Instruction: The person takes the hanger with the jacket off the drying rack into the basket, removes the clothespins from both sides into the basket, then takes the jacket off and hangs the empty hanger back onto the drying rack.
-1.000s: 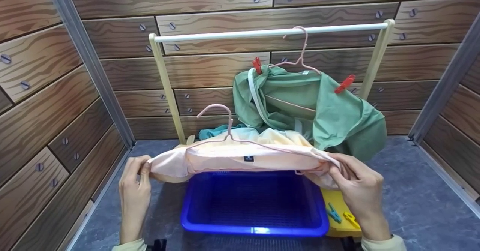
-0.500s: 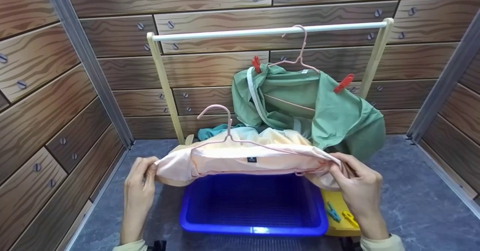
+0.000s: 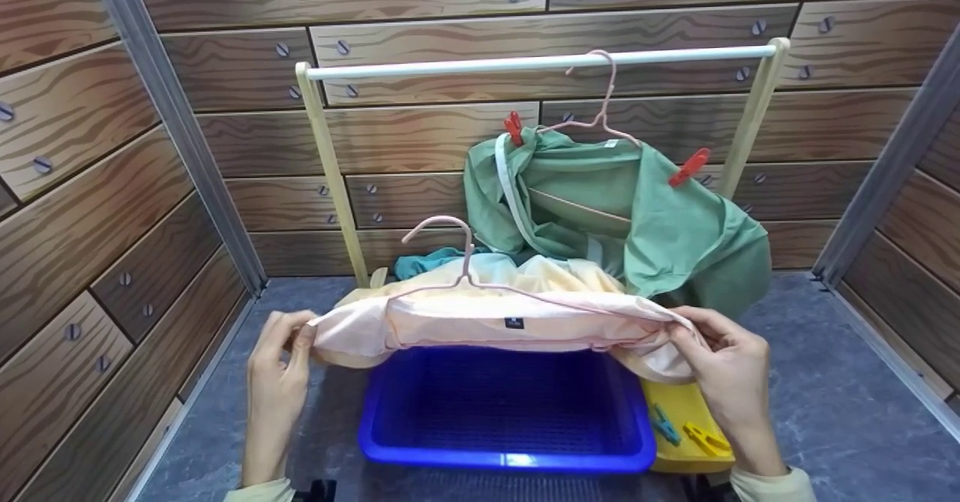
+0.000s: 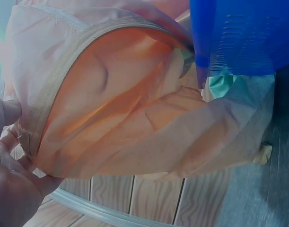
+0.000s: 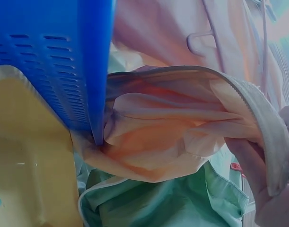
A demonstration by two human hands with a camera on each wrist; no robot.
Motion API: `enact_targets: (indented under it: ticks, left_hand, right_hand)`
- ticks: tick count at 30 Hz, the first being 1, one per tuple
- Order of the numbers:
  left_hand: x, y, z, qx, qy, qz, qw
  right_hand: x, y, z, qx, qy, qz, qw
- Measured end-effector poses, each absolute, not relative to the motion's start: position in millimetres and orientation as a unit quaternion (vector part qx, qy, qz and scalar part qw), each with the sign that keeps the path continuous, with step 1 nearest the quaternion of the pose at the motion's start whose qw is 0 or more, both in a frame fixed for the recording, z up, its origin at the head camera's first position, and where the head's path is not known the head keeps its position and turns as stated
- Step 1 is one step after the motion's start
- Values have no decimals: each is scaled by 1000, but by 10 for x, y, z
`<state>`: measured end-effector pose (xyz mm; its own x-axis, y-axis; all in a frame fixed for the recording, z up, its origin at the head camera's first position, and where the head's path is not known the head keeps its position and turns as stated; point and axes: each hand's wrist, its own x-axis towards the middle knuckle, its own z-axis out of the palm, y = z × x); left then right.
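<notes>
Pinching pale garment (image 3: 450, 332), left hand (image 3: 281, 356), right hand (image 3: 729, 359) well apart

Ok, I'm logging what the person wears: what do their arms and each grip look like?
The left grip and right grip are both gloveless. Only the ends of the pale yellow-green sleeves show. Beside each sleeve, at the head view's lower edge, is a small black part, too cropped to identify.

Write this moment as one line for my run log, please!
left hand: pinches peach garment; right hand: pinches peach garment; near pink hanger: hook off rail; green garment: hung on rail; red clips: on green garment
</notes>
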<state>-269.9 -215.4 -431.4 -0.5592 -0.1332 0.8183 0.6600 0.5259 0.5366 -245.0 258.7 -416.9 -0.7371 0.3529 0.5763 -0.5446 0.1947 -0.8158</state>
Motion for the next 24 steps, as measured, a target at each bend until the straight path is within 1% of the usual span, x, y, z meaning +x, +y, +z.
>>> enact_targets:
  ticks: [5,8,11,14,18,20,22,24]
  left_hand:
    - [-2694,-2158,-4313,-164,-761,-456,432]
    - [-2704,-2159,-4320,-167,-759,-451,440]
    - [-2700,-2160,-4320,-164,-759,-452,439]
    - [-2690,-2150,-4311,-163,-759,-451,441]
    - [-2682,-2147,-4299,-164,-758,-452,440]
    - [-2683,-2147,-4298,-164,-758,-452,440]
    - [-2687,-2142,-4299,-164,-758,-452,441]
    - [-2690,-2133,-4301,-164,-757,-452,443]
  right_hand:
    - [-2481,2641,-4178,61,-678,661,317]
    - [-2492,2669,-4185,61,-678,671,293]
    - [-2489,2680,-4194,66,-679,672,289]
    - [-2470,2667,-4198,91,-717,609,328]
    - [-2446,2614,-4191,137,-775,438,434]
    - [-2440,2579,-4189,134,-792,365,471]
    - [-2438,2530,-4193,113,-808,315,485]
    - [-2435,2490,-4205,82,-827,286,477]
